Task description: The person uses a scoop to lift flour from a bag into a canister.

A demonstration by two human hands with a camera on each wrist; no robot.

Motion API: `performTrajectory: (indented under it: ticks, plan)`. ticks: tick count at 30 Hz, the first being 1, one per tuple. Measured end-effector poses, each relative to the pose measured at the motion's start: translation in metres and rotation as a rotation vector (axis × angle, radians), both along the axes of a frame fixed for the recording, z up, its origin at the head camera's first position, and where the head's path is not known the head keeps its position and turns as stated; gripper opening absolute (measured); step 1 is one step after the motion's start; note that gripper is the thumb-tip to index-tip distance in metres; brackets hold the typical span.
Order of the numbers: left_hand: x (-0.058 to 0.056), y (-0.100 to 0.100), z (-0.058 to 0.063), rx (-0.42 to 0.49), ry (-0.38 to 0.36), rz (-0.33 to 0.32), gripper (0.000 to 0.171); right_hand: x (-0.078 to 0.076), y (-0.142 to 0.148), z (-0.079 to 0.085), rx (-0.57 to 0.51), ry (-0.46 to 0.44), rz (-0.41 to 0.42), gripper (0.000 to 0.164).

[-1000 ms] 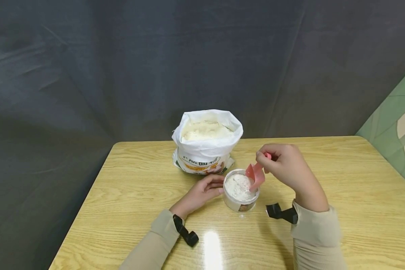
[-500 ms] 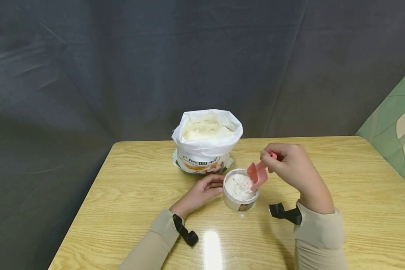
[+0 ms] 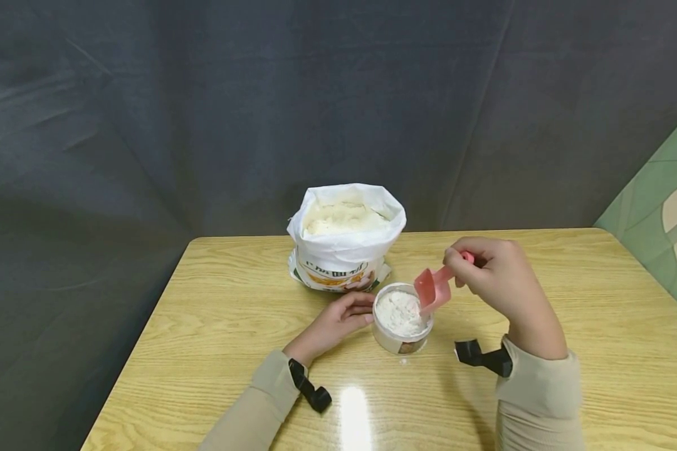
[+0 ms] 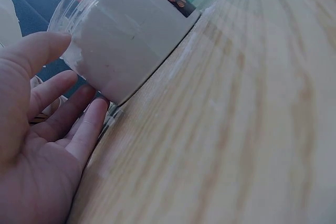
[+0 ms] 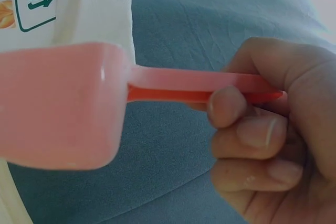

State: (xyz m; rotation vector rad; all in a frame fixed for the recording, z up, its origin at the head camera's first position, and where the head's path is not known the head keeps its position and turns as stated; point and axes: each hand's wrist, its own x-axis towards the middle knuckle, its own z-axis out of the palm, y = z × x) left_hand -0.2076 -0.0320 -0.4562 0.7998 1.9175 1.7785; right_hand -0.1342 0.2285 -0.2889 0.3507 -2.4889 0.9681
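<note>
A clear round tub [image 3: 395, 343] of white powder [image 3: 399, 312] stands upright on the table. My left hand [image 3: 338, 321] rests at its left side, thumb and loosely bent fingers touching or nearly touching the wall; in the left wrist view the thumb [image 4: 44, 51] lies by the rim. My right hand [image 3: 493, 275] grips a pink scoop [image 3: 435, 291] by its handle, which the right wrist view shows between thumb and curled fingers. The scoop's bowl [image 5: 58, 106] tilts over the tub's right rim. Whether powder lies in the bowl is hidden.
Behind the tub stands an open white bag [image 3: 346, 247] of pale powder with printed lettering, its top folded back. A wooden table [image 3: 231, 300] carries everything. Dark cloth [image 3: 338, 113] hangs behind, and a green patterned panel [image 3: 643, 207] is at the right.
My right hand has drawn the scoop a little to the right, from over the powder to the tub's right rim. The left hand, tub and bag have stayed put.
</note>
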Motion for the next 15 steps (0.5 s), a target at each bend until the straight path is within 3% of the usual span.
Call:
performTrajectory:
  ticks: [9, 15]
  plan:
    - [0.0007, -0.0009, 0.0011, 0.0, 0.009, -0.005, 0.042, -0.0016, 0.0034, -0.0011, -0.112, 0.003, -0.034, 0.02]
    - [0.0012, -0.0011, 0.0004, -0.002, 0.0, -0.007, 0.042, -0.0045, 0.0072, -0.0036, -0.245, -0.016, -0.06, 0.021]
